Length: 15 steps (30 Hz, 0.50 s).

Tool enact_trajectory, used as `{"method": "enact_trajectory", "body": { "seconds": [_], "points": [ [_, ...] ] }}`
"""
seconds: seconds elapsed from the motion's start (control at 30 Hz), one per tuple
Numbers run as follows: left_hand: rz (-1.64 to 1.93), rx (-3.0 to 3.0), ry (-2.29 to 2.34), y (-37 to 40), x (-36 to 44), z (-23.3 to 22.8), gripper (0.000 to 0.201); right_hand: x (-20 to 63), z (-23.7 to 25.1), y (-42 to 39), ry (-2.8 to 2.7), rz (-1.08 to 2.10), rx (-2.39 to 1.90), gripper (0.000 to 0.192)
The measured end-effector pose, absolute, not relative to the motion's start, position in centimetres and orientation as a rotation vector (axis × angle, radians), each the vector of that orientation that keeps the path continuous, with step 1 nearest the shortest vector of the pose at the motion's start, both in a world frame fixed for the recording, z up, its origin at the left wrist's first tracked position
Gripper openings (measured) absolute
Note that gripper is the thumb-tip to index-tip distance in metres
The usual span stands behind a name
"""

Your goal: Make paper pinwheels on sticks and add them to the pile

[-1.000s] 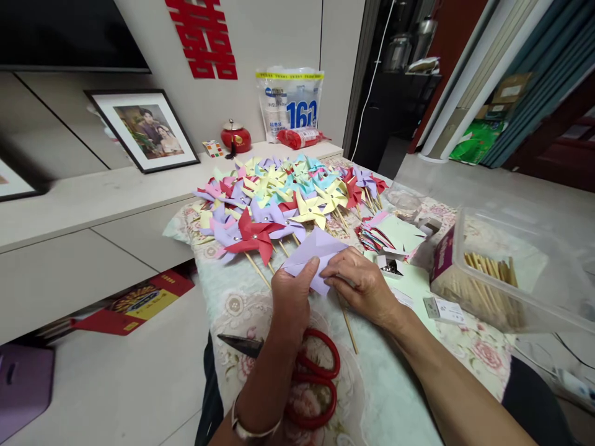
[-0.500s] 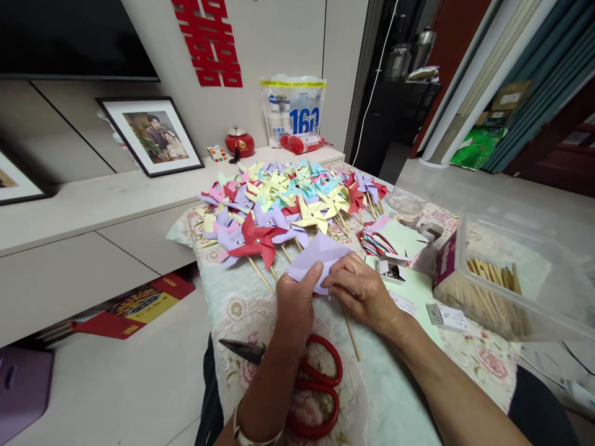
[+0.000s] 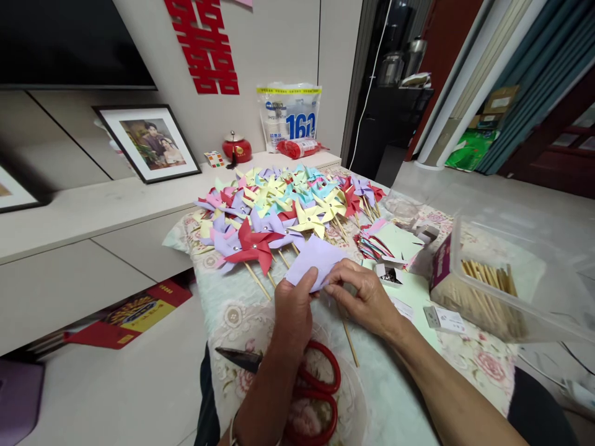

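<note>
A sheet of purple paper [image 3: 312,259] is held between my two hands above the table. My left hand [image 3: 297,303] grips its left lower side, thumb on top. On the right lower edge, my right hand [image 3: 360,291] pinches the paper between thumb and fingers. Below the hands a thin wooden stick [image 3: 349,341] lies on the cloth, its upper end hidden. Red-handled scissors [image 3: 325,368] lie under my left forearm, blades pointing left. Just beyond the paper rests a red pinwheel [image 3: 255,246] on a stick, in front of a heap of coloured pinwheels [image 3: 279,195].
To the right are stacked coloured paper sheets [image 3: 395,240], a small open box of metal fasteners [image 3: 389,274], a small closed box [image 3: 445,319], and a clear plastic bin [image 3: 478,306] of wooden sticks. A cabinet [image 3: 106,204] with a framed photo [image 3: 153,142] borders the table.
The purple paper now lies flatter and more spread out in my hands. My hands stay in nearly the same place, and the view has shifted slightly.
</note>
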<state>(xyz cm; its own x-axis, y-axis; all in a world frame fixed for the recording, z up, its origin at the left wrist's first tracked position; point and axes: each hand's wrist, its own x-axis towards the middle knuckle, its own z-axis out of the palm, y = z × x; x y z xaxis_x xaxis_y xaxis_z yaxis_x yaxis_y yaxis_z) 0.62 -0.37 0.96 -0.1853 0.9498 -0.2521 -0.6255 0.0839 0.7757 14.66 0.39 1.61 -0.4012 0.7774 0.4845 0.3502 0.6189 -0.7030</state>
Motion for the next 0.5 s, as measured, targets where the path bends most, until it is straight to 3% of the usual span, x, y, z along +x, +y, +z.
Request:
{"method": "enact_trajectory", "body": {
  "seconds": [0.5],
  "points": [
    [1.43, 0.544, 1.0, -0.6, 0.82, 0.4, 0.02, 14.32, 1.76, 0.39, -1.703, 0.922, -1.238, 0.015]
  ]
}}
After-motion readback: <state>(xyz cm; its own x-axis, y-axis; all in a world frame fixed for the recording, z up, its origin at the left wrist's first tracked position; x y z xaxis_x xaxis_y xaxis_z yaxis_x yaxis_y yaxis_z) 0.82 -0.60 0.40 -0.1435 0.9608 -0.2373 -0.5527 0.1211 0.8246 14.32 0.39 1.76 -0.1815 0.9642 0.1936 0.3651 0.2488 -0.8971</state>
